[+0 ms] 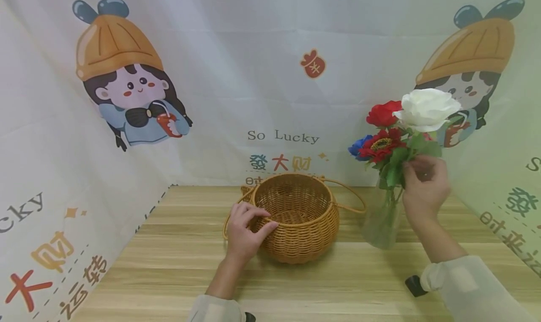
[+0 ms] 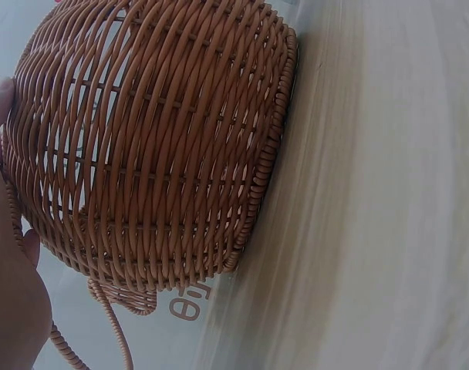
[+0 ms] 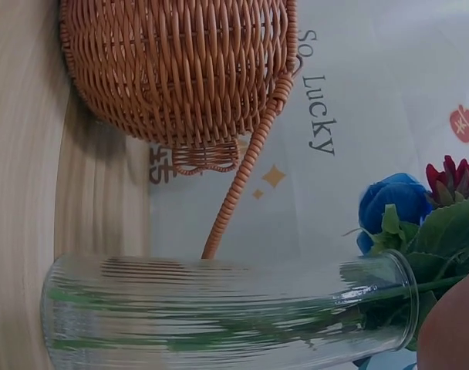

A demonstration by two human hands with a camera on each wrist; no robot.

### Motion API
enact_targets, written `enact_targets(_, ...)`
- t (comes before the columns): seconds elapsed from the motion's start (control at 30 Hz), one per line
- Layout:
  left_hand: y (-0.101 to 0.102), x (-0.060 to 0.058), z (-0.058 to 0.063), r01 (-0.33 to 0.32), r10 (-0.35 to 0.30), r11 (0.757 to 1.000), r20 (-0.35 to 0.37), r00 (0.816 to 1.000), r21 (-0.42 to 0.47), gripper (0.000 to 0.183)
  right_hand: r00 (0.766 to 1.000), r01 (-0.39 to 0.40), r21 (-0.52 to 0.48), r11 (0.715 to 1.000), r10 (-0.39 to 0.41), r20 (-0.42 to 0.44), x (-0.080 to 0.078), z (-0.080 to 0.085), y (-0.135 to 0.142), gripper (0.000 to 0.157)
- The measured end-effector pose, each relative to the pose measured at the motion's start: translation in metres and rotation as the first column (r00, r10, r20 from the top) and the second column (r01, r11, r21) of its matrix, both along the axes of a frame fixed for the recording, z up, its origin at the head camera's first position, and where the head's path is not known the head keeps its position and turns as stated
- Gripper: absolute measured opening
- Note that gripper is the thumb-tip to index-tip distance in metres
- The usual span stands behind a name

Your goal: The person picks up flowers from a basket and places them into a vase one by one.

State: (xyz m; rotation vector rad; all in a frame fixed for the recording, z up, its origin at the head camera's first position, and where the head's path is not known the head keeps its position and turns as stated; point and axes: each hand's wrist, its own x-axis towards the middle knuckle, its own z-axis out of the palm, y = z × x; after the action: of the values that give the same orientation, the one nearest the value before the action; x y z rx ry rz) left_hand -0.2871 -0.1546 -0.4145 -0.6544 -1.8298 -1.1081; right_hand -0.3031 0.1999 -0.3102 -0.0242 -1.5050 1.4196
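A round brown wicker basket (image 1: 297, 242) stands upright on the table, its inside visible from above. My left hand (image 1: 245, 230) grips its near-left rim, thumb and fingers about the edge. To the right is a clear ribbed glass vase (image 1: 380, 226) with artificial flowers: a white rose (image 1: 428, 110) highest, a red rose (image 1: 383, 114), a dark red flower with a yellow centre (image 1: 382, 146) and a blue flower (image 3: 395, 202). Just above the vase mouth, my right hand (image 1: 427, 190) pinches a flower stem among the green leaves. Stems run down inside the glass in the right wrist view.
The basket's handle (image 1: 350, 190) loops out toward the vase. Underneath lies a light wood-grain table (image 1: 169, 265). Printed white cloth (image 1: 236, 68) with cartoon figures and lettering hangs behind and along both sides.
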Motion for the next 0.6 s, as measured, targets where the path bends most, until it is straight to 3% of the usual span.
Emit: enact_targets(0.6, -0.0005, 0.0000, 0.0003, 0.006, -0.006, 1.000, 0.016, 1.000, 0.001, 0.042, 0.998, -0.017, -0.063, 0.998, 0.013, -0.067, -0.0013, 0.0045, -0.0042, 0.025)
